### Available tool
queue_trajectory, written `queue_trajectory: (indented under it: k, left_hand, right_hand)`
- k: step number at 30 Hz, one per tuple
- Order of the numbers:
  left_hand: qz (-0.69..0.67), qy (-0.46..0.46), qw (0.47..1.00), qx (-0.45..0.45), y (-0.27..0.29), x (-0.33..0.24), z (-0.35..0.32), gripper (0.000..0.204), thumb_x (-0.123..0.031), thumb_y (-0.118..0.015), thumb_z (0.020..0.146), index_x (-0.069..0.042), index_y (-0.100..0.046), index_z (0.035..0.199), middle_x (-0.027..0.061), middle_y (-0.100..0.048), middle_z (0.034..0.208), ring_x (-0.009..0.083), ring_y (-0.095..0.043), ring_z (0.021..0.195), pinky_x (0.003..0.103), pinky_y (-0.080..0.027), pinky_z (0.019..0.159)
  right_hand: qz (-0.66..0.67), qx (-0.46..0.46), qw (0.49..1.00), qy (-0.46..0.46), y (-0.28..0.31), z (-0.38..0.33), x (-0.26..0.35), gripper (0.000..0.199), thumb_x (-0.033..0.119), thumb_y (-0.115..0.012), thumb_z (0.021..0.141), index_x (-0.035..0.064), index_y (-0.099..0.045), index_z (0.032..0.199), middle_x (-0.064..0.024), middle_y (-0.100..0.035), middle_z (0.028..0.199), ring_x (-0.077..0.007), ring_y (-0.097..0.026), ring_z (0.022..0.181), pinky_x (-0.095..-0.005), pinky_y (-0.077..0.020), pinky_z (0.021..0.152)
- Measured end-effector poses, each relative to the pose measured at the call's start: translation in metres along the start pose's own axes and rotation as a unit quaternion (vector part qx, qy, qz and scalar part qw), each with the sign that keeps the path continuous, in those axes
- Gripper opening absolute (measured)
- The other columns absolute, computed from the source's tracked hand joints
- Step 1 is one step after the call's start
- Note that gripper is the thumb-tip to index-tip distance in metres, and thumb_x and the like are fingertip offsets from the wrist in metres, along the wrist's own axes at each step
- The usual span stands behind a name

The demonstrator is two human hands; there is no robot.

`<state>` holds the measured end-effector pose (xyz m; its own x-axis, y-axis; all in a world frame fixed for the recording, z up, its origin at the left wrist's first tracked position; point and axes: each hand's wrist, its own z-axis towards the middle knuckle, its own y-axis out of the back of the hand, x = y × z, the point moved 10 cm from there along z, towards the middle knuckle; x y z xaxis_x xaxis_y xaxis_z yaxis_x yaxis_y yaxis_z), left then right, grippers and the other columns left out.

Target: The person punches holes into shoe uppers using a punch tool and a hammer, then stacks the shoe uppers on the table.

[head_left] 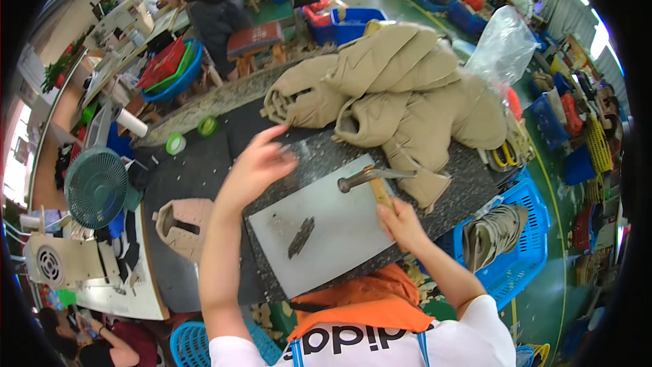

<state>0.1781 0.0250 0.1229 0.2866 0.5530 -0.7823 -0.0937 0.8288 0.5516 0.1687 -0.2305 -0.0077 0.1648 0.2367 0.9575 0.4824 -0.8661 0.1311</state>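
Two hands work over a speckled stone slab (435,221) carrying a smooth grey board (339,221). Right hand (401,224) is closed round the wooden handle of a metal-headed hammer (370,180), held above the board's far edge. Left hand (261,163) hovers open-fingered beyond the board, holding nothing. A dark flat scrap (301,236) lies on the board. Padded tan boot uppers (401,88) crowd the slab's far side.

tan padded uppers (401,95) in a heap, grey board (326,224) on speckled dark slab (462,197), blue basket (526,245) — teal fan (96,187)
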Motion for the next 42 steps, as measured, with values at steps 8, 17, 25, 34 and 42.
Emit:
queue_trajectory:
  k: [8, 17, 25, 34, 42]
  left_hand:
    - [-0.397, 0.184, 0.897, -0.059, -0.091, 0.051, 0.163, 0.021, -0.02, -0.061, 0.086, -0.002, -0.058, 0.098, 0.0059, -0.061, 0.093, 0.0194, -0.059, 0.079, 0.035, -0.051, 0.074]
    - [-0.414, 0.141, 0.894, -0.102, -0.088, 0.032, 0.151, 0.018, -0.02, -0.064, 0.084, -0.006, -0.064, 0.096, 0.0019, -0.063, 0.088, 0.0119, -0.058, 0.074, 0.027, -0.048, 0.069]
    - [-0.188, 0.041, 0.981, -0.04, 0.054, 0.028, 0.004, 0.017, -0.015, -0.062, 0.082, 0.002, -0.063, 0.083, 0.0031, -0.059, 0.093, 0.0121, -0.053, 0.086, 0.026, -0.04, 0.078]
    - [0.068, 0.142, 0.968, 0.197, 0.005, 0.041, -0.123, 0.012, -0.011, -0.06, 0.073, 0.001, -0.058, 0.077, 0.0105, -0.051, 0.079, 0.0262, -0.055, 0.076, 0.034, -0.044, 0.067]
    - [-0.07, 0.201, 0.955, -0.207, 0.017, 0.023, -0.128, 0.005, -0.006, -0.054, 0.087, -0.003, -0.058, 0.09, 0.0058, -0.063, 0.094, 0.0145, -0.061, 0.085, 0.027, -0.05, 0.07]
  right_hand:
    - [0.098, -0.04, 0.994, 0.021, 0.006, -0.005, 0.003, 0.024, 0.025, -0.047, 0.094, 0.0047, -0.045, 0.081, 0.0023, -0.043, 0.056, -0.0063, -0.04, 0.043, -0.0217, -0.0333, 0.04]
    - [0.093, -0.042, 0.994, 0.043, 0.007, -0.008, 0.005, 0.025, 0.026, -0.047, 0.095, 0.0055, -0.044, 0.081, 0.0018, -0.043, 0.056, -0.0066, -0.04, 0.043, -0.0219, -0.0325, 0.039]
    - [0.162, -0.127, 0.978, 0.028, 0.034, -0.011, -0.015, 0.023, 0.027, -0.05, 0.094, 0.0047, -0.05, 0.089, 0.0008, -0.047, 0.057, -0.0068, -0.041, 0.04, -0.0201, -0.0324, 0.036]
    - [-0.276, 0.126, 0.926, 0.224, -0.062, -0.008, 0.069, 0.023, 0.023, -0.055, 0.088, 0.0019, -0.046, 0.09, -0.0135, -0.056, 0.062, -0.0294, -0.056, 0.052, -0.0375, -0.0438, 0.049]
    - [-0.418, 0.201, 0.849, 0.253, -0.118, -0.004, 0.063, 0.03, 0.032, -0.052, 0.088, 0.0023, -0.045, 0.088, -0.0189, -0.059, 0.063, -0.0394, -0.057, 0.059, -0.0477, -0.0442, 0.054]
